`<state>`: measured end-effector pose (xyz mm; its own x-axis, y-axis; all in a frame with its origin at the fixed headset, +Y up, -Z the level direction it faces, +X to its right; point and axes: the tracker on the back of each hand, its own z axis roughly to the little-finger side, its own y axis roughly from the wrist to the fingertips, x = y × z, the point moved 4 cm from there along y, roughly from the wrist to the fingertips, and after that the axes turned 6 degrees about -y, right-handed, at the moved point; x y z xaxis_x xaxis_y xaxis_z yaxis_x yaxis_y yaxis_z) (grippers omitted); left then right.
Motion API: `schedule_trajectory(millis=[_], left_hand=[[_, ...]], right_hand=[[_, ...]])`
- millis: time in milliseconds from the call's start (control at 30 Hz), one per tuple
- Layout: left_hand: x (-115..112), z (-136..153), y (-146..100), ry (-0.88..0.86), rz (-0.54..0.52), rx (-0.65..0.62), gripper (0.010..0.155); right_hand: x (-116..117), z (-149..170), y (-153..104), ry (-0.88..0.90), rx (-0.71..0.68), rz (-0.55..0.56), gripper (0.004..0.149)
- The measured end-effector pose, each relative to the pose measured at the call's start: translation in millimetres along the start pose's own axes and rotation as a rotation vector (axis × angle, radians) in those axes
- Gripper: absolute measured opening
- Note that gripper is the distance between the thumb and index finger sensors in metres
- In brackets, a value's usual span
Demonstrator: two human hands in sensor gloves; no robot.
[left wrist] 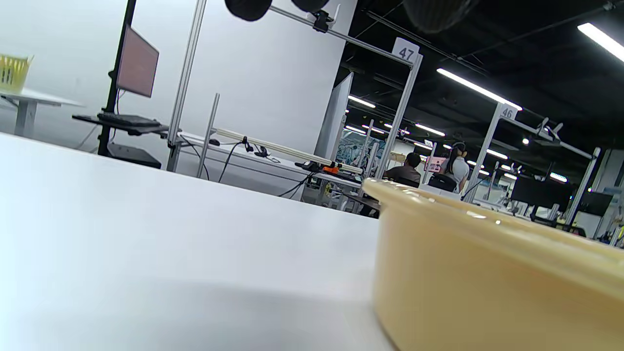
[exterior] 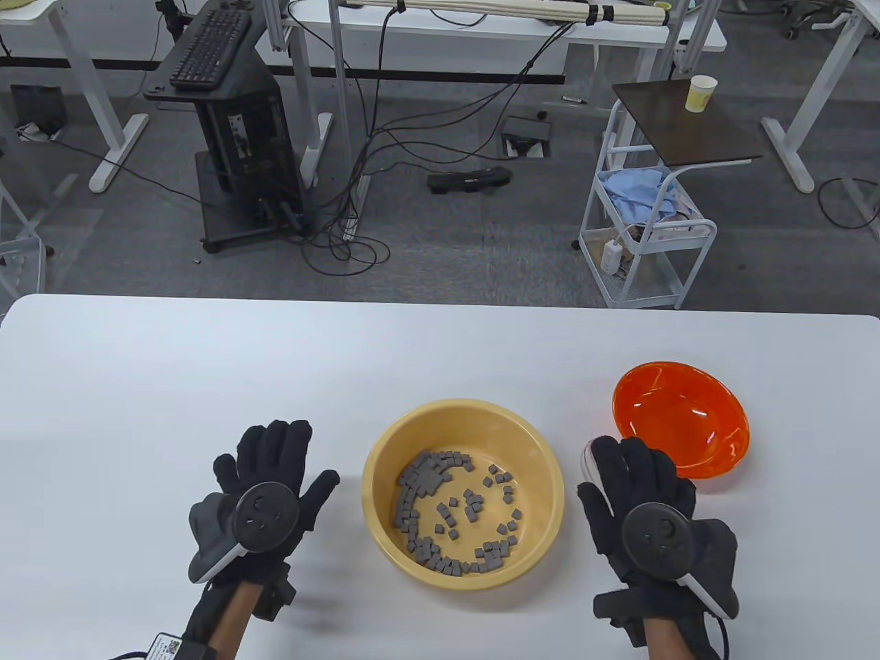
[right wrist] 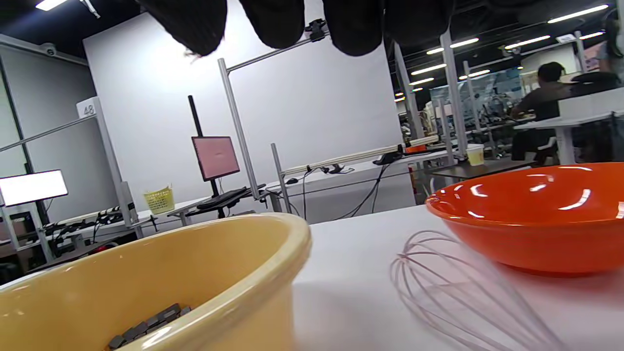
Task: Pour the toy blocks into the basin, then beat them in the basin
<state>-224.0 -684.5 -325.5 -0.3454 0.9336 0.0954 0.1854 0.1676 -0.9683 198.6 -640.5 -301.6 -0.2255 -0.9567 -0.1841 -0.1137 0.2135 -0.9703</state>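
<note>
Table view: one yellow basin (exterior: 462, 493) holding dozens of grey blocks (exterior: 447, 510), too many for an exact count; one empty orange bowl (exterior: 680, 418) to its right. Left hand (exterior: 265, 491) left of the basin, fingers spread, empty. Right hand (exterior: 643, 512) right of the basin, fingers straight over a whisk (exterior: 588, 459).

Left wrist view: only the basin wall and bare table (left wrist: 146, 234).

Right wrist view: one whisk just right of the basin, ungripped. Likely risk: hard beating flinging blocks over the rim or sliding the unheld basin.
</note>
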Motion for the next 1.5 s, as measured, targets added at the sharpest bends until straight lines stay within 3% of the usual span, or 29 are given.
schedule_trajectory(millis=[167, 333, 633, 1500], left_hand=[[-8, 2, 0, 0.06, 0.012, -0.023, 0.077], [-16, -2, -1, 0.09, 0.023, -0.052, 0.078], [-19, -10, -6, 0.116, 0.002, -0.076, 0.078], [-12, 5, -7, 0.071, -0.041, -0.02, 0.079]], right_hand=[[25, -11, 12, -0.096, -0.025, -0.021, 0.062], [45, -1, 10, -0.071, -0.031, -0.015, 0.062], [45, 17, -8, -0.054, -0.027, 0.075, 0.061], [50, 22, -15, -0.039, -0.035, 0.159, 0.061]])
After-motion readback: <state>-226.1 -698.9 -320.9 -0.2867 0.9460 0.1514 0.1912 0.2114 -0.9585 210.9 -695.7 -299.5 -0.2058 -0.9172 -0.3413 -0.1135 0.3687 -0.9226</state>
